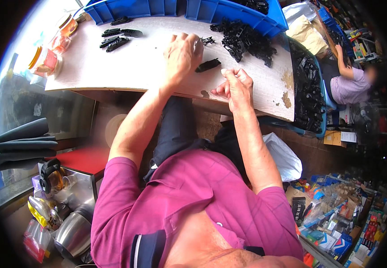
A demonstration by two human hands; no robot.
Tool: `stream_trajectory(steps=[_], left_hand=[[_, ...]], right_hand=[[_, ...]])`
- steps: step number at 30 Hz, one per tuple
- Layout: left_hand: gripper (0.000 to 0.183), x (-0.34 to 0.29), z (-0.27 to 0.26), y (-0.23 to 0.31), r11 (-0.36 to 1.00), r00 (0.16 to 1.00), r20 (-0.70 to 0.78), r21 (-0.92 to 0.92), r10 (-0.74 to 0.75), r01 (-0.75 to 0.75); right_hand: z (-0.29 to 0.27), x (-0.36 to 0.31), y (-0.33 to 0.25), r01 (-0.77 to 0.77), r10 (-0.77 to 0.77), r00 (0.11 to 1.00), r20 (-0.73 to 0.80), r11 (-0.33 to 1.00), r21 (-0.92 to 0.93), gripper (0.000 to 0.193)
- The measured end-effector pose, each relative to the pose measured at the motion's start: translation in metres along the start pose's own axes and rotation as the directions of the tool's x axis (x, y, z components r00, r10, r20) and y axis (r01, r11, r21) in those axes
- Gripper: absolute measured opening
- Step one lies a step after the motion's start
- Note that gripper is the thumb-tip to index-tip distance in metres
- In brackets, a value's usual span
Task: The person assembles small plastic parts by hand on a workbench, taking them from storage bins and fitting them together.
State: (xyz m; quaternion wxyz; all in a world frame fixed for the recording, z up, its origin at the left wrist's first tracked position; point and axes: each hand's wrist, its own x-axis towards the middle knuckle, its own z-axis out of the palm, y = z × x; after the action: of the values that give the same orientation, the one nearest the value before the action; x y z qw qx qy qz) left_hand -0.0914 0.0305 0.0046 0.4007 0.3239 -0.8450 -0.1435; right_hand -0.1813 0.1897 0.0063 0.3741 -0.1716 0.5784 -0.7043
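My left hand (183, 56) is over the middle of the pale table, its fingers bent and drawn together. Its fingertips are turned away, and whatever they may hold is hidden. Just right of it lies a small black plastic piece (208, 40). A longer black plastic part (208, 65) rests on the table between my two hands. My right hand (237, 88) hovers by the table's near edge, thumb pressed to the curled fingers; anything in that pinch is too small to make out.
A heap of black plastic parts (247, 42) lies right, below a blue bin (242, 18). Several assembled black parts (114, 43) sit left, under another blue bin (131, 10). Jars (44, 61) stand at the left edge. A tub of black parts (322, 107) adjoins the table; a person (350, 85) works beyond.
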Motion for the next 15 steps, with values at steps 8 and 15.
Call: stream_trajectory(steps=[8,15], left_hand=[[0.012,0.025,0.019,-0.035,0.991,0.990,0.140,0.134,-0.015,-0.004],[0.017,-0.007,-0.010,0.018,0.872,0.989,0.100,-0.467,-0.108,0.142]], right_hand=[[0.006,0.001,-0.004,-0.045,0.045,0.999,0.001,0.999,0.003,0.018],[0.010,0.002,-0.012,-0.115,0.116,0.993,0.034,0.993,-0.042,0.036]])
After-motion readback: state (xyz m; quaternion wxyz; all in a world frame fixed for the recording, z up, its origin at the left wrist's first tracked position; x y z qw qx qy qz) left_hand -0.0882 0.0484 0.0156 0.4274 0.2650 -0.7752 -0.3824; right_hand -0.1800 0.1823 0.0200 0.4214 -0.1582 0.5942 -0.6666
